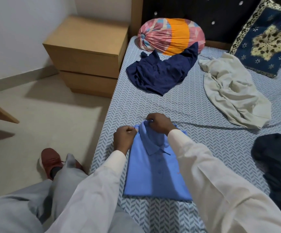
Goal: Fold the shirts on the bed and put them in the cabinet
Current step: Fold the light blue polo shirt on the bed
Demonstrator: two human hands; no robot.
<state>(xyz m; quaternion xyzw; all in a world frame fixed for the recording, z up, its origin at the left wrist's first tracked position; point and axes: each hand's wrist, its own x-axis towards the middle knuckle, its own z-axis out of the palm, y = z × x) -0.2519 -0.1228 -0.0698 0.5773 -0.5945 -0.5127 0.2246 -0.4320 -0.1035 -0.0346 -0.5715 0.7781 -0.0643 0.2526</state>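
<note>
A round bolster (171, 35), pink-patterned with a broad orange band, lies far off before a dark studded headboard (203, 12). To its right leans a navy cushion (264, 41) with gold embroidery. At left, a pale floor (43, 118) meets a white wall (18, 31).

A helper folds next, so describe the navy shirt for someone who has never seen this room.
On the bed, look to the head end, where a pink and orange bolster lies. The navy shirt sprawls unfolded against it, near the bed's left edge. It is dark blue, unlike the cream garment to its right and the light blue shirt being folded.
</note>
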